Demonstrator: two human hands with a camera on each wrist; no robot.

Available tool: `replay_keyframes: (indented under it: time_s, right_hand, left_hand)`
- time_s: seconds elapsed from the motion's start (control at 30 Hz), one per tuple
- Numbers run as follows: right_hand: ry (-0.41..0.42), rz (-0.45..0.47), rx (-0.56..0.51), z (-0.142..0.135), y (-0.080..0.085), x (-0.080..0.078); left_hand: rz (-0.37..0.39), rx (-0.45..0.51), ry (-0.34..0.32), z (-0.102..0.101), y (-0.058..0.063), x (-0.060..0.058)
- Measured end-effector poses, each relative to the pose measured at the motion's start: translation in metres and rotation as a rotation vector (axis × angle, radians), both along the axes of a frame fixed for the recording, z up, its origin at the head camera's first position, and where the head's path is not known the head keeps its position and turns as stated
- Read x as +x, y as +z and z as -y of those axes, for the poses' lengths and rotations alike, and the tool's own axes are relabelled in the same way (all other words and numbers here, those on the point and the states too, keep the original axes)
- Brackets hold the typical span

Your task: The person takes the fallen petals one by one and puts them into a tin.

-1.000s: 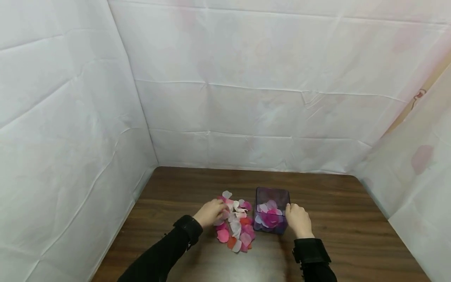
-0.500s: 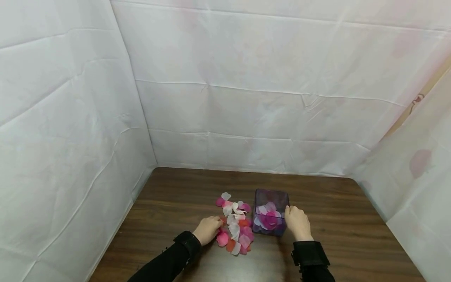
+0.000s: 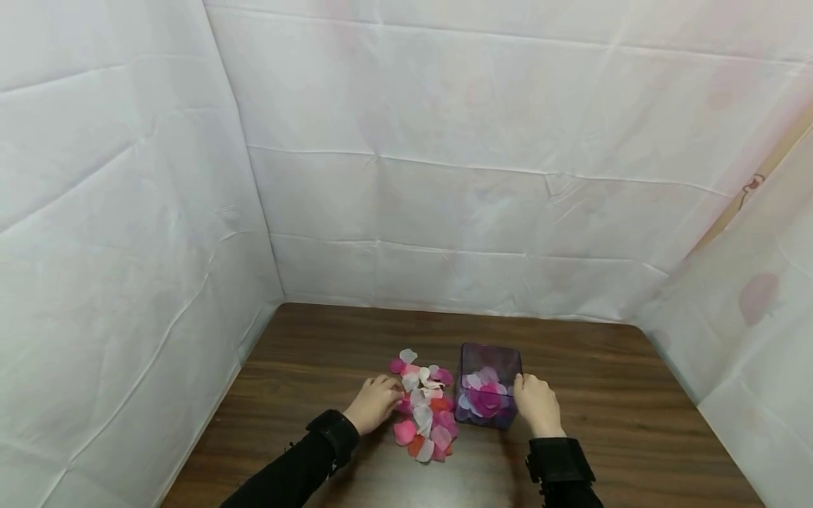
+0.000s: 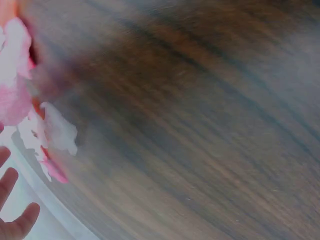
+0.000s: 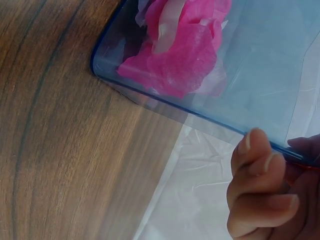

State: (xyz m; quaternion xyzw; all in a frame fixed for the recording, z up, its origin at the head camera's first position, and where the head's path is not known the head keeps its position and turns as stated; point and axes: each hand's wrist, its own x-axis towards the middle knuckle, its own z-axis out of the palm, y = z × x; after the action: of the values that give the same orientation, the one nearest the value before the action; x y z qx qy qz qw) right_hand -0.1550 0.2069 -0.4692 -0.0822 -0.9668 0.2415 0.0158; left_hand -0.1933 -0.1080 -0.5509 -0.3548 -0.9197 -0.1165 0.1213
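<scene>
Artificial flower petals (image 3: 422,416) in pink, white and orange-red lie in a loose pile on the table. At the pile's left edge my left hand (image 3: 375,402) has its fingertips right among the petals. In the left wrist view its fingers (image 4: 7,182) show only partly, spread apart beside the petals (image 4: 60,131). A see-through purple plastic box (image 3: 492,358) stands right of the pile with pink and pale petals inside (image 5: 185,60). My right hand (image 3: 537,403) pinches the rim of the box's right wall, fingers (image 5: 262,212) curled outside and thumb over the edge.
The brown wood-grain table (image 3: 610,395) reaches back to a white cloth wall (image 3: 444,197). More white cloth (image 3: 127,296) hangs along the left side, and a printed cloth (image 3: 762,353) along the right.
My left hand moved from the pile's upper left down to its lower left, then slightly back up. The right hand stays on the box rim.
</scene>
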Motion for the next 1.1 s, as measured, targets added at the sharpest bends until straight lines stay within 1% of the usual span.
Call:
replay_keyframes:
  time_s: [0.07,0.1,0.3,0.4,0.47,0.6,0.7,0.77,0.83,0.9,0.93,1.03,1.1]
  right_hand:
    - [-0.004,-0.001,0.002,0.0,-0.001,0.0]
    - [-0.003,-0.003,0.005,0.0,-0.001,0.0]
    - [-0.014,-0.017,0.008,-0.003,-0.002,0.001]
    - [-0.021,-0.028,0.01,-0.005,-0.002,0.002]
    - [-0.027,-0.02,0.008,-0.005,-0.002,0.004]
    - [-0.034,-0.005,0.002,-0.006,-0.001,0.005]
    - [-0.04,-0.011,-0.001,-0.008,0.0,0.006]
    - [-0.041,-0.021,0.002,-0.009,0.0,0.006]
    - [-0.038,-0.036,0.007,-0.009,0.0,0.007]
    - [-0.035,-0.051,0.012,-0.008,0.0,0.008]
    - [-0.031,-0.056,0.013,-0.007,0.0,0.008]
    - [-0.028,-0.068,0.02,-0.005,-0.002,0.01]
    - [-0.03,-0.071,0.022,-0.005,-0.002,0.01]
  left_hand:
    - [0.014,0.014,-0.008,-0.001,0.003,-0.002]
    - [0.036,0.027,-0.012,-0.002,0.006,-0.003]
    - [0.205,0.133,-0.012,-0.015,0.025,-0.011]
    - [0.231,0.177,-0.024,-0.026,0.036,-0.017]
    - [0.227,0.177,-0.047,-0.036,0.046,-0.021]
    - [0.239,0.165,-0.089,-0.058,0.071,-0.028]
    - [0.219,0.159,-0.109,-0.081,0.09,-0.031]
    - [0.183,0.14,-0.137,-0.098,0.099,-0.031]
    - [0.136,0.099,-0.17,-0.115,0.105,-0.031]
    - [0.091,0.042,-0.202,-0.13,0.108,-0.03]
    - [0.084,0.008,-0.213,-0.136,0.108,-0.029]
    - [0.104,-0.064,-0.22,-0.151,0.107,-0.027]
    - [0.133,-0.084,-0.215,-0.159,0.107,-0.025]
